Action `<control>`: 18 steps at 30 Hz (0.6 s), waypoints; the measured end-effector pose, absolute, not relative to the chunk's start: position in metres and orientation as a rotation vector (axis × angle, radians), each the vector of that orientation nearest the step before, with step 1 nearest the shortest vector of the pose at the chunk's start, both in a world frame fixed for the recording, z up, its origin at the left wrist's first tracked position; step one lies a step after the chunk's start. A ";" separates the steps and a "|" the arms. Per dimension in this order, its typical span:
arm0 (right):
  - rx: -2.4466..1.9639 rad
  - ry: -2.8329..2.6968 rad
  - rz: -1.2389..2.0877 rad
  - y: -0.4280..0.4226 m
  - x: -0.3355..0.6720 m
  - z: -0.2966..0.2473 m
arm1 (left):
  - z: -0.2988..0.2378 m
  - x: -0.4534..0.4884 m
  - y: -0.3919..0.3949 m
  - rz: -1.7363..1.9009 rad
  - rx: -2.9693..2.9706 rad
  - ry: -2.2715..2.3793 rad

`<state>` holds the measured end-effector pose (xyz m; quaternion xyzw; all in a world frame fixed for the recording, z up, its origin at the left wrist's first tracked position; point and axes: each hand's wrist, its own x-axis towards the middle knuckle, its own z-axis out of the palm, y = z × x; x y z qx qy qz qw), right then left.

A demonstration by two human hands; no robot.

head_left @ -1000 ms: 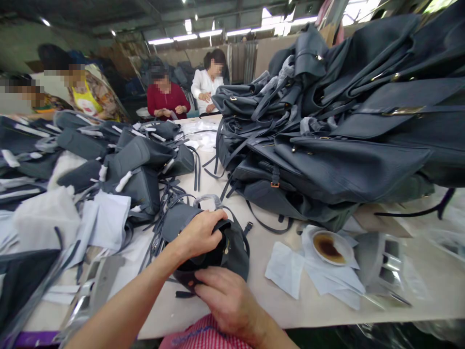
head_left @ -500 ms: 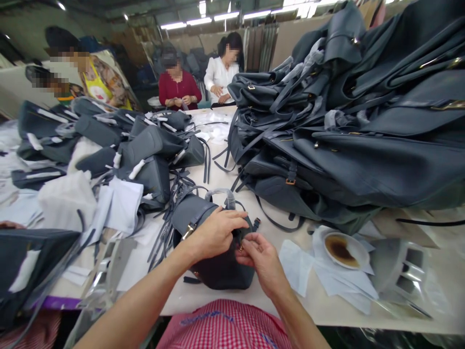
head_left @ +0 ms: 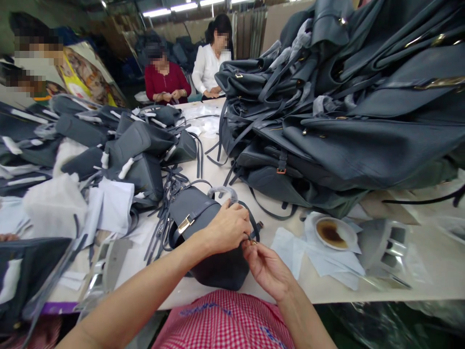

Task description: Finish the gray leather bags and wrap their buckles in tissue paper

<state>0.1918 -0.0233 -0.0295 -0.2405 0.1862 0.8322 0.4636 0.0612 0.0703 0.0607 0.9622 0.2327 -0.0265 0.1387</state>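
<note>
Head view: our right hand (head_left: pixel 267 264) pinches a small gold-coloured metal piece (head_left: pixel 252 242) between thumb and fingers, at the upper right side of a small dark blue-grey leather bag (head_left: pixel 221 269). Our left hand (head_left: pixel 228 225) curls over the bag's top right edge, palm down, grasping it; its fingertips nearly meet the right hand's, and part of that grip is hidden.

The bag sits on the pale counter (head_left: pixel 319 289), right in front of us and near the front edge. Its flap lies down and the strap with the long gold buckle (head_left: pixel 185 223) looks fastened, so we judge the front done; the film-wrapped loop handle (head_left: pixel 225 193) stands up behind. The side piece seems the part left, and we cannot tell whether it is secured.

To the left, a tangle of thin dark straps (head_left: pixel 167 208) crowds the bag. To the right, a bare strip separates it from the white paper sheets (head_left: pixel 290 247) and the round white dish of brown liquid (head_left: pixel 351 238), so the right elbow has space. Behind, a narrow lane runs between the heap of dark bags at left (head_left: pixel 134 145) and the taller heap at right (head_left: pixel 337 145).
</note>
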 end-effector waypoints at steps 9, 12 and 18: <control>-1.123 -0.344 1.432 -0.040 0.209 -0.016 | 0.045 0.052 0.053 0.186 2.541 0.830; -1.264 -0.636 1.379 -0.039 0.215 -0.011 | 0.045 0.053 0.047 0.218 2.518 0.844; -1.378 -0.840 1.303 -0.034 0.216 -0.004 | 0.045 0.054 0.034 0.309 2.554 0.891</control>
